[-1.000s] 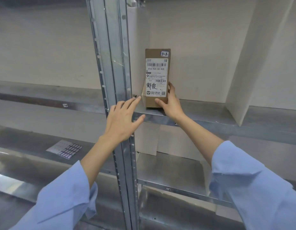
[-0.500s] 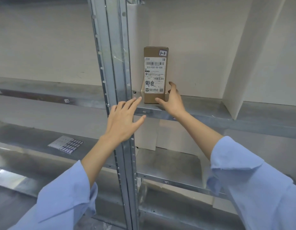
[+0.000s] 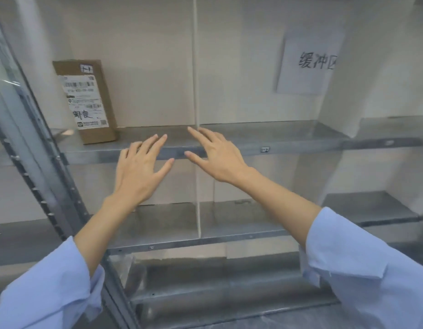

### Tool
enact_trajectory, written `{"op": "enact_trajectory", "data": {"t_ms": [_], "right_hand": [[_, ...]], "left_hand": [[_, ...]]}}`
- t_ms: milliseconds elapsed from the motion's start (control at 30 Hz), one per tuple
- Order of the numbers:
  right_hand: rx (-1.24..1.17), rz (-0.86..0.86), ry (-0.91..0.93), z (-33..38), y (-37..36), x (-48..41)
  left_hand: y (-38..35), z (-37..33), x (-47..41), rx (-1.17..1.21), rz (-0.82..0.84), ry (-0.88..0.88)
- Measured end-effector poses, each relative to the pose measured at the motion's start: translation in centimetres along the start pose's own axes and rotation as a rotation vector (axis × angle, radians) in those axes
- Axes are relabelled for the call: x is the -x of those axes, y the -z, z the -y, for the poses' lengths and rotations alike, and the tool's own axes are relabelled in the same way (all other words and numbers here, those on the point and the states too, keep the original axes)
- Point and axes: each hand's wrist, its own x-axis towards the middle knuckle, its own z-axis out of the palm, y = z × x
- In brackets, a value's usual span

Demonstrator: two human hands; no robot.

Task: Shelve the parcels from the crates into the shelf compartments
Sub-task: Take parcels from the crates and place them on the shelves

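Note:
A tall brown cardboard parcel (image 3: 87,100) with a white shipping label stands upright at the left end of a metal shelf (image 3: 265,136), next to the steel upright. My left hand (image 3: 140,169) hovers in front of the shelf's front edge, fingers spread and straight, holding nothing. To its right my right hand (image 3: 217,155) is also spread open and free, its fingertips over the shelf edge near the thin white divider (image 3: 195,67). Both hands are clear of the parcel.
A steel upright post (image 3: 37,162) runs diagonally down the left. A paper sign with handwritten characters (image 3: 307,65) hangs on the back wall at the right. Lower shelves (image 3: 229,224) lie below, split by the same divider. More shelving extends to the right.
My right hand let go of the parcel and pulled back to the right. The view swung right, so the parcel now sits at the left. Both hands hover open.

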Motion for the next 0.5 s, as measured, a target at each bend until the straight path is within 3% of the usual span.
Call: {"op": "enact_trajectory", "data": {"t_ms": [300, 500], "right_hand": [[0.244, 0.068, -0.351, -18.2, 10.1, 17.8], [0.306, 0.045, -0.647, -28.9, 17.5, 30.1]], "left_hand": [[-4.2, -24.7, -0.8, 0.203, 0.110, -0.220], [-6.1, -42.1, -1.5, 0.308, 0.182, -0.469]]}}
